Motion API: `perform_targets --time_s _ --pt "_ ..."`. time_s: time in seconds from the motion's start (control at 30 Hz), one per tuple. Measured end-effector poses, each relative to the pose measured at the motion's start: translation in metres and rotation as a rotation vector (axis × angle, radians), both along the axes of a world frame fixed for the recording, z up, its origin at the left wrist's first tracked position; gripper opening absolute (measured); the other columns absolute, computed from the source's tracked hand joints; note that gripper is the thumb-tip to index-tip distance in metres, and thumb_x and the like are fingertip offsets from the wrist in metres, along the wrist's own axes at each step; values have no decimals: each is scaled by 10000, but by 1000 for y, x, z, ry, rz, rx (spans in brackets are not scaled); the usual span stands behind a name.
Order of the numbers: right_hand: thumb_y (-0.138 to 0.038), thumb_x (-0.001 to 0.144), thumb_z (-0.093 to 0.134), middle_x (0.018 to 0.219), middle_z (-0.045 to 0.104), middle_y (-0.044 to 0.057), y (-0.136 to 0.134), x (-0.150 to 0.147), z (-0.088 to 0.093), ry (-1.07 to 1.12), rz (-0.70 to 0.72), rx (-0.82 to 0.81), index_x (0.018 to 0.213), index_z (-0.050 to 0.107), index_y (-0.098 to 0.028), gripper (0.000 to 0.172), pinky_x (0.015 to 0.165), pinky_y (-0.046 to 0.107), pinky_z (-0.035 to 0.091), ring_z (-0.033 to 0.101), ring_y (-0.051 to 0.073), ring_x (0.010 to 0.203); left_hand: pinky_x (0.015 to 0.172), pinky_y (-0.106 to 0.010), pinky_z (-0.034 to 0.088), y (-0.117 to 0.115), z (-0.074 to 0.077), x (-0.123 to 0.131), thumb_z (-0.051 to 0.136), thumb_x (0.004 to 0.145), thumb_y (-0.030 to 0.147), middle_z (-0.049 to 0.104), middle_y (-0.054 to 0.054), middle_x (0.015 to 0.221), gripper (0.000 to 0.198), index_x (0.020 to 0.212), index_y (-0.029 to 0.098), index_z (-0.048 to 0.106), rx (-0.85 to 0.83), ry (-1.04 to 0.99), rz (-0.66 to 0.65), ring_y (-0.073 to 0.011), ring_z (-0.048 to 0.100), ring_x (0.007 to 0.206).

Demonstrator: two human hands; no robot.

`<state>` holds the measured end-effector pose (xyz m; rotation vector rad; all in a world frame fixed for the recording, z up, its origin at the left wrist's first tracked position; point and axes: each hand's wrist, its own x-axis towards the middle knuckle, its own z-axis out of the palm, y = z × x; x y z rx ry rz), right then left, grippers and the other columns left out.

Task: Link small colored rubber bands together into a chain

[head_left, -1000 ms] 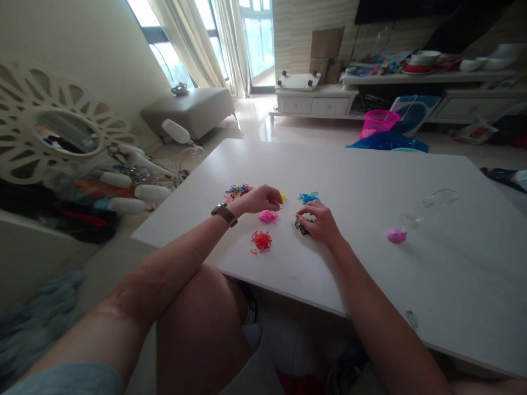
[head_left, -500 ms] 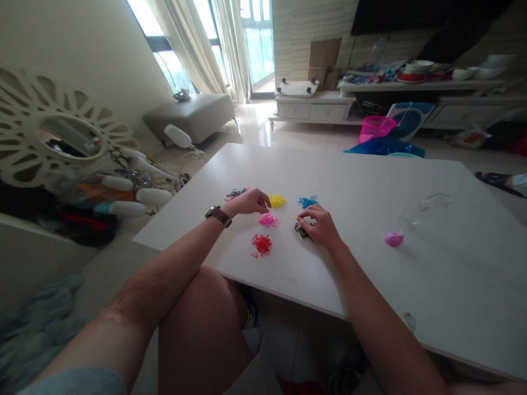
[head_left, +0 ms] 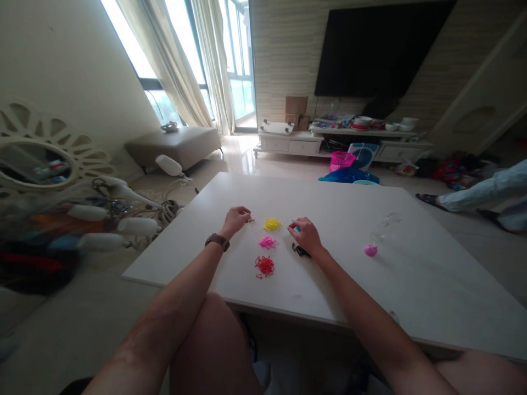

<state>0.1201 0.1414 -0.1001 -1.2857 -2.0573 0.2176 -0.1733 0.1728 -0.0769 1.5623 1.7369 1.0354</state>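
Observation:
My left hand [head_left: 239, 218] is closed in a pinch at the mixed-coloured pile of small rubber bands [head_left: 251, 221], which it mostly covers. What its fingertips hold is too small to make out. My right hand [head_left: 304, 233] has its fingertips together at the blue bands [head_left: 296, 226], partly hiding them; anything held there is unclear. Just below its palm lie black bands [head_left: 300, 250]. Between the hands sit a yellow pile [head_left: 272, 224] and a pink pile [head_left: 268, 242], with a red pile [head_left: 264, 265] nearer the table's front edge.
On the white table [head_left: 337, 291], a pink lump [head_left: 370, 250] and a clear plastic item [head_left: 387, 226] lie to the right. A lamp with white shades [head_left: 138, 226] stands beyond the left edge. Another person's legs [head_left: 481, 192] show at far right.
My left hand has moved from beside the yellow and pink piles leftward to the mixed pile. My right hand has shifted from the black bands to the blue ones. The view has tilted up.

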Motion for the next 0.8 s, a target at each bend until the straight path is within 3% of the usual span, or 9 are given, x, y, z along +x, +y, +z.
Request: perform_targets --time_s 0.1,0.17,0.37,0.47,0.53,0.7,0.8 --pt "-229 883 654 870 723 59 15 -21 5 -16 -8 -76 801 739 -215 119 871 346 463 611 222 923 532 -219 460 -5 2 -11 624 753 252 739 -61 747 227 902 138 752 -14 -41 89 -154 666 630" --pt "-219 885 651 857 722 52 22 -33 6 -3 10 -98 813 746 -209 120 846 328 462 614 205 885 546 -217 463 -10 3 -14 640 762 275 744 -65 766 222 899 137 749 -13 -70 62 -154 673 649" --pt "-231 913 630 890 727 47 23 -62 7 22 66 -81 865 760 -204 142 836 306 462 620 188 888 640 -239 514 -20 0 -1 727 772 397 756 -78 841 305 943 145 746 -13 -124 -360 -155 688 718" --pt "-261 925 626 902 730 52 25 -70 7 -31 40 -69 878 763 -203 156 849 310 455 618 197 919 658 -249 522 -18 -4 2 739 768 367 754 -80 847 290 949 141 740 -4 -128 -401 -159 693 725" --pt "-291 940 612 929 736 56 29 -73 7 -115 -13 -73 897 765 -209 179 859 316 445 615 206 949 644 -242 513 -15 -5 -1 713 784 318 749 -73 827 238 937 139 740 1 -125 -335 -154 689 709" --pt "-290 937 613 966 731 91 36 -70 3 -237 -73 -97 877 765 -204 184 853 349 415 598 248 987 566 -220 459 -9 -6 -22 639 795 209 745 -64 791 207 945 134 760 -21 -73 5 -141 660 647" --pt "-297 957 581 1005 713 120 31 -68 0 -256 -96 -66 910 754 -193 208 867 368 399 577 268 1028 556 -216 443 -10 -12 -35 657 762 178 751 -71 786 220 943 129 772 -63 12 146 -145 654 642"
